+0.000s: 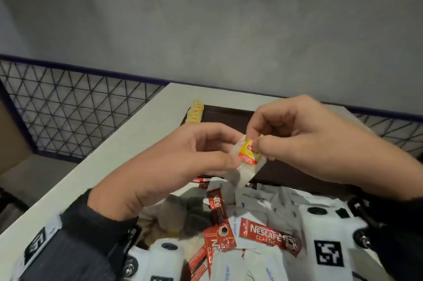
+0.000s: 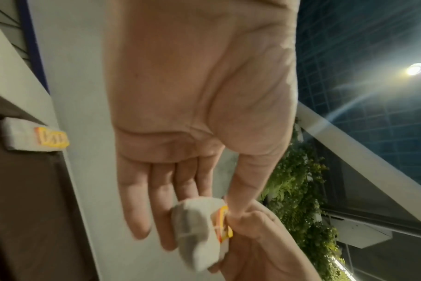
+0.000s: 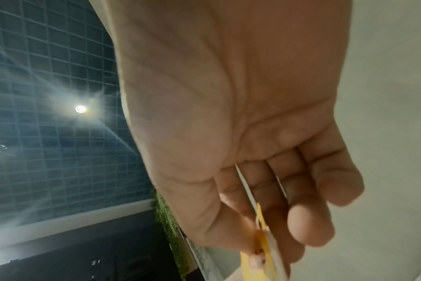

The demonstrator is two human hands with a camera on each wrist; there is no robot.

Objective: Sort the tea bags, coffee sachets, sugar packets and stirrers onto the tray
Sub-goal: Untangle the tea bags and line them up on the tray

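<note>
Both hands meet above the near pile: the left hand (image 1: 194, 154) pinches the soft paper tea bag (image 1: 246, 161) at its left edge, while the right hand (image 1: 297, 141) nips the yellow tag (image 1: 248, 151) between thumb and forefinger. Light and limp, the bag would likely tear if tugged; the stiffer tag looks the safer hold. Below lie red coffee sachets (image 1: 267, 235) and white sugar packets (image 1: 263, 267), jumbled. Farther off, the dark tray (image 1: 229, 115) carries a row of tea bags (image 1: 195, 112) at its far left corner.

white tea bag (image 1: 246, 167), yellow-red tag (image 1: 249, 151), held aloft
</note>
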